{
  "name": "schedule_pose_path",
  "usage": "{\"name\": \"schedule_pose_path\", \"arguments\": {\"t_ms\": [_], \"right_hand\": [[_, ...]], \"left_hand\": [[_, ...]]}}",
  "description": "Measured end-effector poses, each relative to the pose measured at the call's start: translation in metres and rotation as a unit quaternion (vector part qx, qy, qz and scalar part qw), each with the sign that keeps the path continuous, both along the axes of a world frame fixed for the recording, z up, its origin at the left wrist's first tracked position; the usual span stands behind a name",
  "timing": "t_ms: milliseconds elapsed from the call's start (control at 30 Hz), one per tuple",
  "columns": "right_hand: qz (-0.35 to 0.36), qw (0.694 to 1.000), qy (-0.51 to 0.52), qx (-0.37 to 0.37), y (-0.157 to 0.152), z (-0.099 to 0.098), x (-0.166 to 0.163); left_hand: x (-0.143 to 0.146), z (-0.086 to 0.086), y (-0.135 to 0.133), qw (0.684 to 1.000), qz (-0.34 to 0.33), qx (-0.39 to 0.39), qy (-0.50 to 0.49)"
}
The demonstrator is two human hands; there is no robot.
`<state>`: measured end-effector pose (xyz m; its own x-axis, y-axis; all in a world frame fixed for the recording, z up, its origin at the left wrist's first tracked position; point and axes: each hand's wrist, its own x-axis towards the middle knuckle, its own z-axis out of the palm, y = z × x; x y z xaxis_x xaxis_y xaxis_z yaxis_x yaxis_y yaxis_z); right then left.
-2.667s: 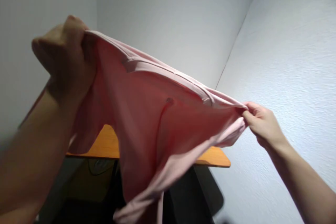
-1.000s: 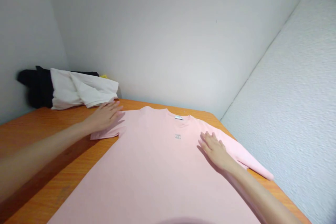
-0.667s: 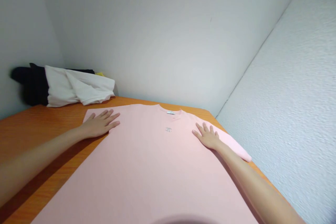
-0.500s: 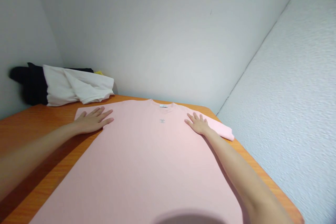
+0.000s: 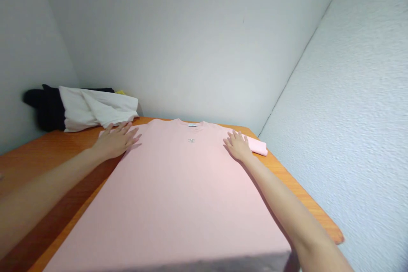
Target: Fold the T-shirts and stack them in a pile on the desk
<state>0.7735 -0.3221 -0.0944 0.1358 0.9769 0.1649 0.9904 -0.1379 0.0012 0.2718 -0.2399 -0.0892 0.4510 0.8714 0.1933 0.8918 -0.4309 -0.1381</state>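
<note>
A pink T-shirt (image 5: 178, 187) lies spread flat, its neckline at the far end and its body reaching toward me. A small metallic emblem (image 5: 191, 140) sits below the collar, and a label (image 5: 192, 125) shows inside the neck. Over the left sleeve and shoulder, my left hand (image 5: 116, 141) is spread, casting a shadow below its fingertips; it looks slightly raised. My right hand (image 5: 237, 145) is stretched out near the right armpit, fingers apart, above or on the cloth; contact is hard to tell. Neither hand holds anything.
The shirt lies on an orange-brown wooden table (image 5: 287, 178). At the back left is a pile with a white cloth (image 5: 102, 108), a black cloth (image 5: 52, 108) and a bit of yellow (image 5: 120, 92). Pale walls stand behind and at the right.
My left hand has lifted a little from the sleeve. The view has shifted, so the shirt's near edge and a grey area below it now show. The shirt still lies flat.
</note>
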Motion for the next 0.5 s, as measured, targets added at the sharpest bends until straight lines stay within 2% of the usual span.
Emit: {"name": "schedule_pose_path", "arguments": {"t_ms": [67, 133, 267, 400, 500], "right_hand": [[0.01, 1.0, 0.009, -0.01, -0.04, 0.002, 0.002], [0.031, 0.999, 0.019, -0.034, -0.085, 0.002, 0.005], [0.068, 0.993, 0.034, -0.094, -0.163, 0.0, 0.011], [0.051, 0.992, 0.039, -0.11, -0.193, -0.001, 0.018], [0.039, 0.993, 0.034, -0.109, -0.196, 0.004, 0.02]], "left_hand": [[0.015, 0.005, -0.027, 1.0, -0.026, -0.01, -0.01], [0.031, 0.004, -0.058, 0.997, -0.048, -0.053, -0.026], [0.059, -0.011, -0.109, 0.989, -0.057, -0.131, -0.037], [0.078, -0.027, -0.126, 0.986, -0.047, -0.148, -0.056], [0.09, -0.026, -0.123, 0.988, -0.055, -0.134, -0.059]]}}
